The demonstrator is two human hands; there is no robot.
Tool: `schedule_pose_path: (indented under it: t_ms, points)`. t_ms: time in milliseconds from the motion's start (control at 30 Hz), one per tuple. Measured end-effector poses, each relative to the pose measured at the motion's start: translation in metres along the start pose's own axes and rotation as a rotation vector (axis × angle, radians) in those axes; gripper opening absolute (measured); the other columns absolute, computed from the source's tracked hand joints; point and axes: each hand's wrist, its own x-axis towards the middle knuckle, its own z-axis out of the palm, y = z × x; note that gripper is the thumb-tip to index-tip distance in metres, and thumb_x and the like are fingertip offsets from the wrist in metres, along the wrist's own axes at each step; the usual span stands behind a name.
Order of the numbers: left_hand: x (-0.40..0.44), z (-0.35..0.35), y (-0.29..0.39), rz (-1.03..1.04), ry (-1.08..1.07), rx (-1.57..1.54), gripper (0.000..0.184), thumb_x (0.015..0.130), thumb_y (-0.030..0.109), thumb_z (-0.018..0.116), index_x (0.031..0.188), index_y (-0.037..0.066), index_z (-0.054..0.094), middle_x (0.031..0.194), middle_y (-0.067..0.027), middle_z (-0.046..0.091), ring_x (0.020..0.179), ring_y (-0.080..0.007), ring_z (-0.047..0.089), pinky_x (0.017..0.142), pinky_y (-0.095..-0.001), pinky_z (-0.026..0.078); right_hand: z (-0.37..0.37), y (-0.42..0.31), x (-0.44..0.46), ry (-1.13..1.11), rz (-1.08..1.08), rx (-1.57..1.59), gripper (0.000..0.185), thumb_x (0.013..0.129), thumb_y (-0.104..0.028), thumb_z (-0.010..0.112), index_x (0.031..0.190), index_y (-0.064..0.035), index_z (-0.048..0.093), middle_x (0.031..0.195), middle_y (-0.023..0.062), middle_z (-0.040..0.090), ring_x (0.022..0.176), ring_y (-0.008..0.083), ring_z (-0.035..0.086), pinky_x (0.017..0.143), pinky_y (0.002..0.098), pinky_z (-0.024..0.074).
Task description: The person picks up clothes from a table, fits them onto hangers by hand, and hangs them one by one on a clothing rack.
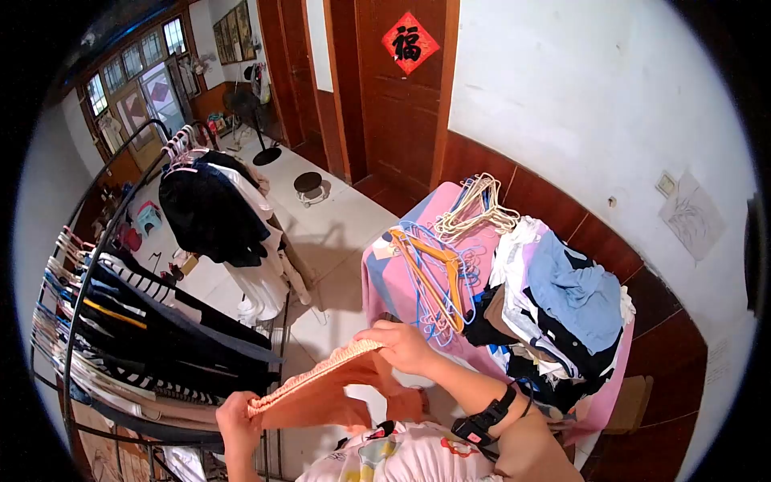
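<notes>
Head view: peach-orange garment (321, 399), its gathered waistband (318, 370) stretched nearly straight.

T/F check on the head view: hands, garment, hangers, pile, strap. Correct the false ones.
1. The left hand and right hand both hold the orange garment. True.
2. The cream hangers lie on the floor. False: they are on the pink-covered table.
3. A light-blue garment lies on the clothes pile. True.
4. The black strap is on the left arm. False: right forearm.
5. The red diamond sign hangs on a door. True.
</notes>
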Motion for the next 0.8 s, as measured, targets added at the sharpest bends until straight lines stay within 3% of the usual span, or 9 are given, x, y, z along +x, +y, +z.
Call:
schedule_pose_path:
  t_ms: [100,167,300,467,533,600,633,700,800]
  points:
    - [0.008,0.016,0.025,-0.248,0.100,-0.226,0.025,0.068,-0.004,0.072,0.084,-0.001,0.052,0.070,-0.0060,0.059,0.063,-0.0137,0.053,0.059,-0.0255,0.044,-0.020,0.030,0.007,0.013,-0.031,0.178,0.033,0.076,-0.001,0.063,0.108,-0.0052,0.070,0.097,0.0108,0.067,0.093,0.0287,0.064,0.078,0.0373,0.0497]
    - [0.014,0.023,0.032,-0.257,0.059,-0.269,0.030,0.069,-0.013,0.073,0.085,0.000,0.052,0.080,-0.0066,0.065,0.078,-0.0088,0.061,0.066,-0.0235,0.049,-0.027,0.041,0.009,0.095,-0.085,0.225,0.022,0.082,-0.006,0.064,0.103,-0.0051,0.071,0.087,0.0095,0.070,0.077,0.0202,0.066,0.071,0.0341,0.0502]
    - [0.025,0.062,0.050,-0.407,0.049,-0.955,0.040,0.070,-0.015,0.074,0.090,0.007,0.047,0.090,-0.0056,0.065,0.080,-0.0103,0.063,0.074,-0.0248,0.052,-0.046,0.069,0.006,-0.094,0.195,0.476,0.021,0.092,-0.024,0.067,0.096,-0.0034,0.071,0.065,-0.0030,0.056,0.064,0.0036,0.045,0.056,0.0249,0.0400]
    - [0.028,0.091,0.092,-0.438,-0.171,-0.917,0.037,0.069,-0.012,0.077,0.088,0.004,0.049,0.083,-0.0040,0.065,0.076,-0.0067,0.062,0.068,-0.0216,0.051,-0.061,0.153,-0.018,0.047,0.466,0.623,0.024,0.090,-0.023,0.069,0.099,-0.0004,0.068,0.079,0.0037,0.066,0.074,0.0092,0.060,0.067,0.0270,0.0493]
    - [0.032,0.101,0.104,-0.437,-0.217,-0.852,0.036,0.070,-0.012,0.077,0.088,0.003,0.050,0.083,-0.0042,0.066,0.076,-0.0064,0.061,0.067,-0.0216,0.050,-0.060,0.219,-0.035,0.389,0.507,0.361,0.031,0.085,-0.026,0.074,0.100,0.0000,0.066,0.087,0.0103,0.071,0.078,0.0172,0.067,0.072,0.0284,0.0524]
    - [0.034,0.114,0.112,-0.565,-0.247,-0.815,0.038,0.066,-0.005,0.082,0.086,0.004,0.051,0.077,-0.0001,0.061,0.072,-0.0048,0.057,0.065,-0.0225,0.049,-0.059,0.307,-0.067,0.492,0.566,-0.197,0.044,0.077,-0.024,0.079,0.108,0.0027,0.061,0.094,0.0197,0.068,0.087,0.0290,0.068,0.077,0.0360,0.0539]
    - [0.033,0.117,0.108,-0.570,-0.234,-0.812,0.038,0.066,-0.005,0.082,0.086,0.004,0.051,0.077,-0.0001,0.061,0.072,-0.0048,0.057,0.065,-0.0225,0.049,-0.075,0.285,-0.066,0.499,0.627,-0.514,0.049,0.075,-0.024,0.078,0.112,0.0026,0.058,0.101,0.0237,0.066,0.095,0.0328,0.066,0.082,0.0402,0.0519]
    - [0.030,0.122,0.102,-0.468,-0.290,-0.535,0.035,0.069,-0.006,0.080,0.087,0.003,0.051,0.078,-0.0021,0.063,0.072,-0.0045,0.057,0.066,-0.0222,0.048,-0.076,0.311,-0.080,0.491,0.837,-0.499,0.052,0.074,-0.022,0.077,0.115,0.0028,0.055,0.105,0.0256,0.063,0.098,0.0357,0.063,0.082,0.0436,0.0502]
    - [0.029,0.127,0.109,-0.534,-0.202,-0.619,0.029,0.071,-0.008,0.075,0.085,0.002,0.051,0.082,-0.0054,0.067,0.075,-0.0052,0.059,0.067,-0.0221,0.049,-0.058,0.356,-0.093,0.515,0.908,-0.250,0.051,0.075,-0.019,0.075,0.116,0.0037,0.055,0.099,0.0242,0.065,0.090,0.0330,0.064,0.079,0.0432,0.0500]
